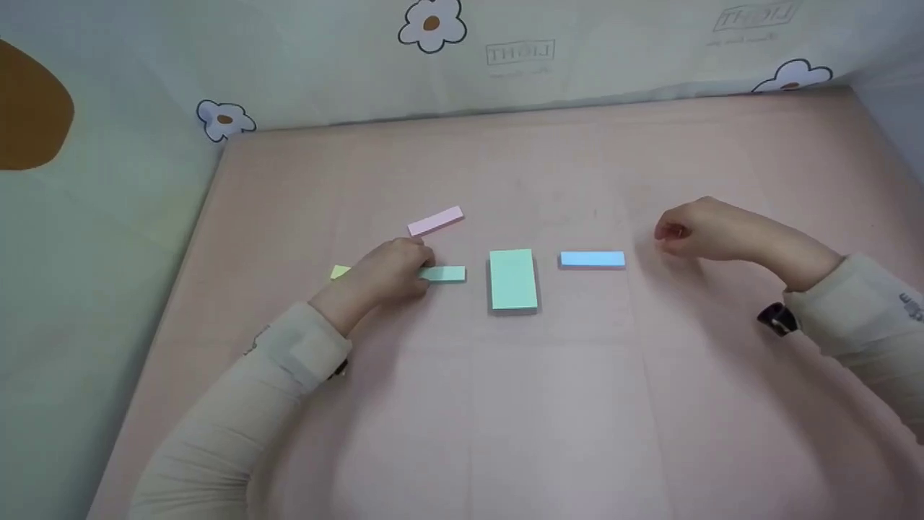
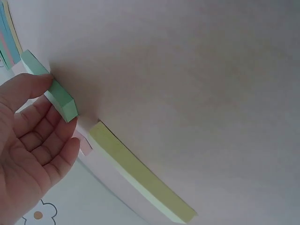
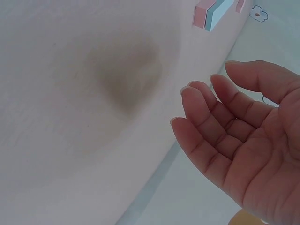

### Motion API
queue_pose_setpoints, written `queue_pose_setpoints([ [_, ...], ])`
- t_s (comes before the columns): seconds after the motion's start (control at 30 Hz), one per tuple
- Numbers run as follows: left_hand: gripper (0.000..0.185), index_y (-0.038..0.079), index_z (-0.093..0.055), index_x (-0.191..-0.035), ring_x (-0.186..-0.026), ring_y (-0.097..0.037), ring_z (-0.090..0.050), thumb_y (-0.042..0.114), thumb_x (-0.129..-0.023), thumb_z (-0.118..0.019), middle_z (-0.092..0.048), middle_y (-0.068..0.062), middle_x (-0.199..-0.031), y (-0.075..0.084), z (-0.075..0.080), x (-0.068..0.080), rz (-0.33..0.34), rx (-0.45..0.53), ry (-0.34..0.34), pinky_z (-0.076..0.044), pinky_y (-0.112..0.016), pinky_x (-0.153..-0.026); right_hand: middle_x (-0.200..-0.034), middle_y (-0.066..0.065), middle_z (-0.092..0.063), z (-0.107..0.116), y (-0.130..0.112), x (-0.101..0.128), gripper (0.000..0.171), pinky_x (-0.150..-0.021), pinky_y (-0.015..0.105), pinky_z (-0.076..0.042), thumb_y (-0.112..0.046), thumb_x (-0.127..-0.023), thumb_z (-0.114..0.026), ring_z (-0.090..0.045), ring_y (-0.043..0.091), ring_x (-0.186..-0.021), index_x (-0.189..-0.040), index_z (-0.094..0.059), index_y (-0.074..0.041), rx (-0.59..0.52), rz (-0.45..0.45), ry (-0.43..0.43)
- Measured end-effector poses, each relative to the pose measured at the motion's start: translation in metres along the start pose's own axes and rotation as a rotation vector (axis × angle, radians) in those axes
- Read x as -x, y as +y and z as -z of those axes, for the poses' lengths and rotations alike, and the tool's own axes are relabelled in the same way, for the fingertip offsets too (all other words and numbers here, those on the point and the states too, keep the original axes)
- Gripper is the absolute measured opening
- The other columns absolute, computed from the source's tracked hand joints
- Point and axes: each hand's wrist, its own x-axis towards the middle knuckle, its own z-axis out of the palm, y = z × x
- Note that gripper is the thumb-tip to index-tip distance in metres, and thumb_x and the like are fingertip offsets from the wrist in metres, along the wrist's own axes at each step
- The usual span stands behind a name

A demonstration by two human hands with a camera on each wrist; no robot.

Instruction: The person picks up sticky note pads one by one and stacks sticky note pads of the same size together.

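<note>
Lying flat on the pink table [image 1: 548, 433], the narrow green pad [image 1: 446, 274] runs left to right, its long axis across the person's front, and the left hand [image 1: 386, 274] sits at its left end. From the left wrist view the thumb and fingertips [image 2: 37, 84] pinch that end, fingers loosely curved around it, not clenched. So the pad stretches rightward, away from the fingers, towards the wide green pad [image 1: 512, 280] just beside it, whose long axis points away from the person. A yellow pad [image 1: 339, 272] peeks out on the far side of the left wrist, and a pink pad [image 1: 435, 221] lies tilted just beyond the knuckles. The right hand [image 1: 704, 230] hovers well to the right, fingers relaxed and holding nothing; nearest it is the blue pad [image 1: 592, 260], apart from the fingertips. I see no containers on the table.
</note>
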Motion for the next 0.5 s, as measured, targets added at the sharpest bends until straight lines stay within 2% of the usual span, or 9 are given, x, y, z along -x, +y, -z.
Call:
queue_pose_setpoints([
  [0.17, 0.020, 0.001, -0.063, -0.102, -0.081, -0.022, -0.050, 0.006, -0.083, -0.058, -0.059, -0.008, -0.092, -0.002, 0.000, -0.001, 0.022, 0.025, -0.012, -0.045, -0.033, -0.080, -0.084, 0.007, -0.061, 0.000, -0.001, -0.001, 0.015, -0.070, 0.038, -0.044, -0.006, -0.084, -0.057, -0.051, 0.020, -0.076, -0.096, -0.064, 0.001, 0.006, 0.001, 0.004],
  [0.4, 0.022, 0.000, -0.061, -0.102, -0.085, -0.024, -0.051, 0.006, -0.081, -0.059, -0.059, -0.010, -0.096, -0.002, 0.004, 0.005, -0.021, 0.005, 0.015, -0.044, -0.035, -0.083, -0.082, 0.005, -0.060, 0.001, -0.001, 0.000, 0.016, -0.069, 0.035, -0.042, -0.006, -0.084, -0.055, -0.051, 0.019, -0.075, -0.096, -0.064, 0.000, 0.004, -0.004, 0.011],
  [0.5, 0.031, -0.001, -0.059, -0.110, -0.086, -0.024, -0.051, 0.007, -0.080, -0.061, -0.059, -0.012, -0.100, -0.006, 0.010, 0.012, 0.023, 0.024, 0.018, -0.044, -0.036, -0.083, -0.080, 0.007, -0.059, 0.000, -0.005, -0.003, 0.017, -0.068, 0.035, -0.042, -0.005, -0.083, -0.055, -0.050, 0.019, -0.073, -0.096, -0.064, 0.002, 0.010, 0.000, 0.026],
])
